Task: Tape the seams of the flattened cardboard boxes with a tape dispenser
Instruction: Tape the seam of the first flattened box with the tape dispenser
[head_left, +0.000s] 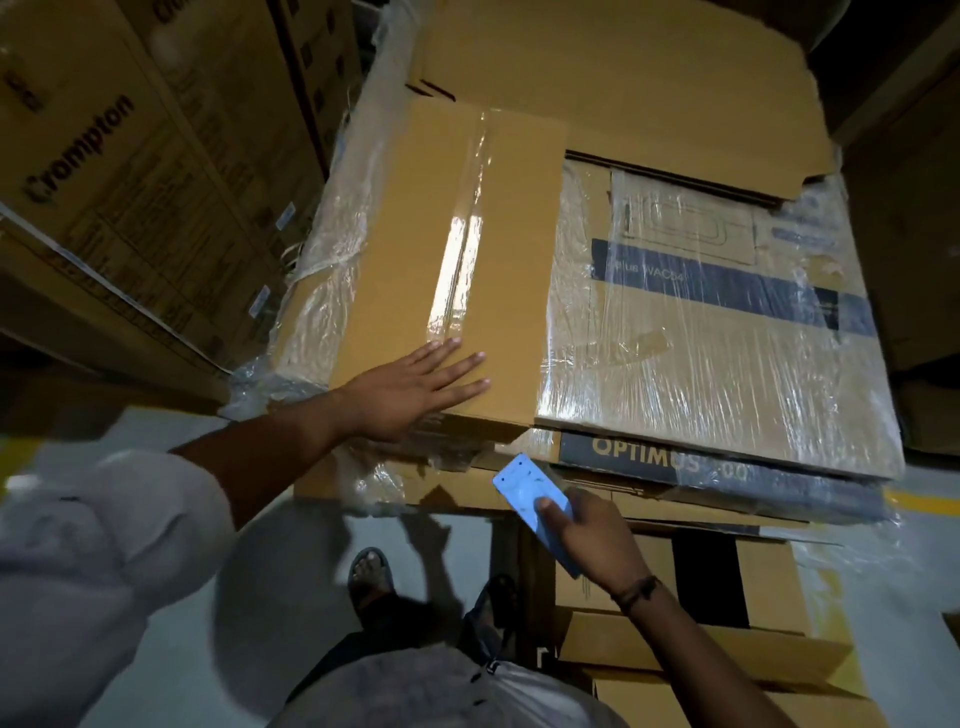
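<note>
At the near edge of a shrink-wrapped stack of cartons, my right hand (592, 535) grasps the tape dispenser (524, 488), fingers curled round its lower end and thumb laid on its flat blue face. The dispenser tilts up and to the left, its top end just below the stack's front edge and clear of the top surface. Only its blue side shows; I cannot tell how the tape sits in it. A dark band (636, 592) circles that wrist.

My left hand (410, 389) lies released, palm down with fingers straight and spread, on the near end of the flattened cardboard box (395, 249). The box lies on top of the stack, up and to the left of the dispenser. A glossy strip of clear tape (462, 244) runs the length of its seam, and my left fingertips reach the strip's near end. The dispenser is well apart from that strip, below the box's near right corner.

Beside the box on the right, a wrapped carton (701, 312) carries a dark blue band. Beneath it, a dark panel (644, 457) reads "OPTIMUS". More flat cardboard (649, 93) lies across the far end of the stack. Cartons printed "Crompton" (104, 156) rise on the left. My sandalled foot (369, 571) stands on the pale floor (182, 597), with open boxes (701, 649) low on the right.
</note>
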